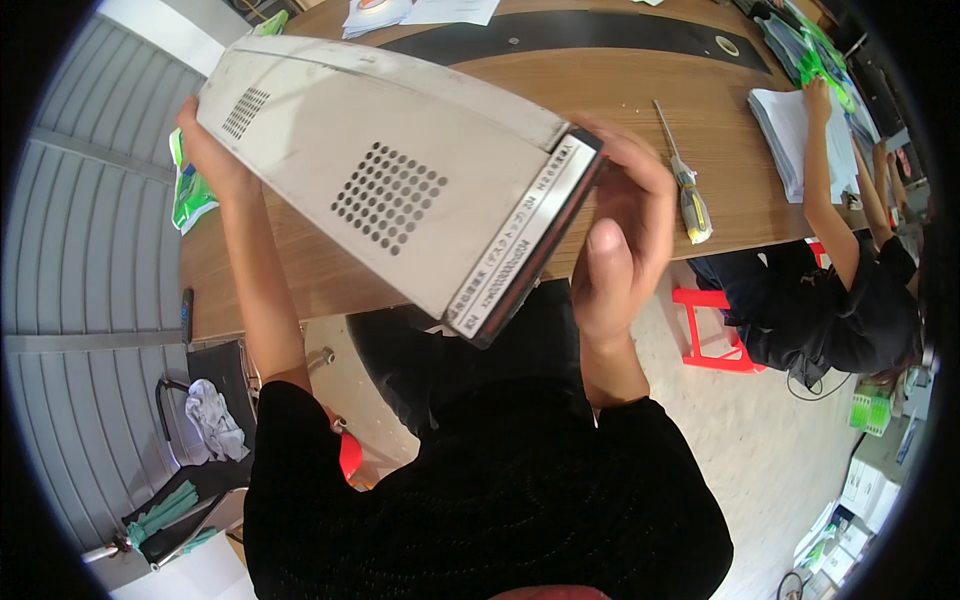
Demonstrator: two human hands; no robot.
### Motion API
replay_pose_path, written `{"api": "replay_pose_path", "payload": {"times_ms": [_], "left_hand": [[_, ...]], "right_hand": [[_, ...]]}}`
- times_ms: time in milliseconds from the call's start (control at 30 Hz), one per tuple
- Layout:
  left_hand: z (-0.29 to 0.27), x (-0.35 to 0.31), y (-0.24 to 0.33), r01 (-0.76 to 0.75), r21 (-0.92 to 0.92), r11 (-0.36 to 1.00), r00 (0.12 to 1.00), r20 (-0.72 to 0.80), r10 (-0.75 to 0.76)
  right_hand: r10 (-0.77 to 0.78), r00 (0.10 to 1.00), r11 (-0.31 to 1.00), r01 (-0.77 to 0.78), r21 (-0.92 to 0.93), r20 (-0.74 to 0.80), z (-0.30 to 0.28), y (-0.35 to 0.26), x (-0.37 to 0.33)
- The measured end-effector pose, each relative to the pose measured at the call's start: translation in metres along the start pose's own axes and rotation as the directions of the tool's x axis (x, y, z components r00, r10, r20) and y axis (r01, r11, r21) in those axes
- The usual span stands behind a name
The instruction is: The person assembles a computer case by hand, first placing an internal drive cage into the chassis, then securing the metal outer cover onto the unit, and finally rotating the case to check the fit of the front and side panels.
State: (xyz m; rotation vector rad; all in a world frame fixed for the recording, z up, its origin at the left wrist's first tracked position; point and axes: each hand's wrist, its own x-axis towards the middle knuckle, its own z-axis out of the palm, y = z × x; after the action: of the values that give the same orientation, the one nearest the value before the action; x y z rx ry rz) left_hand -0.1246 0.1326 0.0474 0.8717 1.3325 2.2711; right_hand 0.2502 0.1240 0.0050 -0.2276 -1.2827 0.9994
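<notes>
A beige metal equipment box (300,150) is held up tilted in front of me, over the table's near edge. Two patches of round vent holes show on its face, and a white label strip runs beside its dark end panel. My left hand (215,165) grips the far left end, its fingertips partly hidden behind the casing. At the dark end, my right hand (625,230) curls its fingers around the upper corner, with the thumb standing off the panel. A screwdriver (690,200) with a yellow and grey handle lies on the table just right of my right hand.
The wooden table (560,90) carries a black strip (600,32), a tape roll (727,46), papers (450,10) and a green-white package (190,195). To the right, a paper stack (790,140) lies near a co-worker (830,300) by a red stool (700,330). A chair (205,420) stands left.
</notes>
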Motion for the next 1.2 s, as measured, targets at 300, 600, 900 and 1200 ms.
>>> {"api": "replay_pose_path", "payload": {"times_ms": [300,600,900,1200], "left_hand": [[0.014,-0.015,0.004,-0.083,0.019,0.996,0.990,-0.110,0.085],[0.009,-0.015,0.003,-0.125,-0.097,0.987,0.990,-0.083,0.117],[0.013,-0.008,-0.006,-0.116,-0.027,0.993,0.991,-0.070,0.113],[0.005,-0.006,-0.007,-0.213,0.029,0.977,0.976,-0.036,0.214]], "right_hand": [[-0.776,0.510,0.627,0.691,-0.360,-0.371,0.007,-0.091,0.017],[-0.329,0.939,0.861,0.343,-0.376,0.104,0.058,-0.035,0.061],[-0.502,0.864,0.796,0.475,-0.375,0.030,0.032,-0.033,0.044],[-0.302,0.946,0.784,0.176,-0.595,-0.118,-0.031,-0.025,-0.016]]}}
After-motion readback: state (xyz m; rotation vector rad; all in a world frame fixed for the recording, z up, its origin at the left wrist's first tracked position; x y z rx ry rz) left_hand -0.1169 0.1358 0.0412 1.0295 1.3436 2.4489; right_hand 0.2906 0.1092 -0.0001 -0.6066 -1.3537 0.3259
